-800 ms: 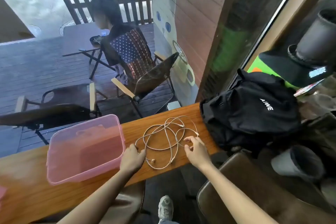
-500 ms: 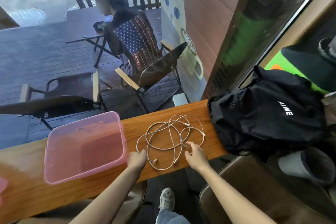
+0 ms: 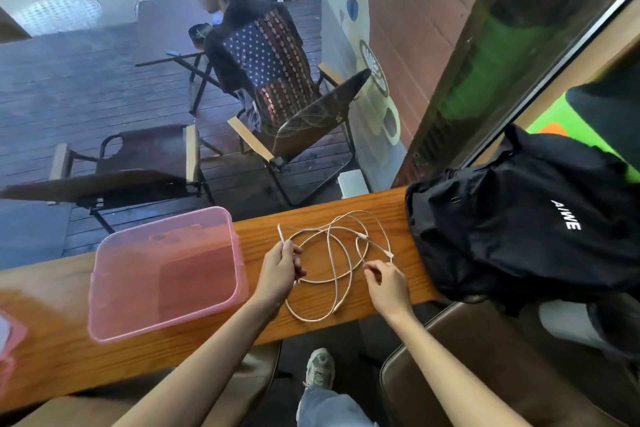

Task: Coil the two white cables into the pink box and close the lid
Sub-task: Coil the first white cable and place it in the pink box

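Two white cables lie tangled in loose loops on the wooden counter. My left hand grips one cable near its end, so the plug sticks up above my fingers. My right hand pinches a cable strand just below a connector at the right of the tangle. The pink translucent box stands open-topped to the left of my left hand. A pink piece, perhaps the lid, shows at the far left edge.
A black backpack rests on the counter's right end, close to the cables. Brown leather seats stand below the counter. Beyond the window, a person sits on a folding chair on the deck.
My left hand has lifted off the counter and taken hold of a cable end, raising it. My right hand has closed its fingertips on a strand at the right.
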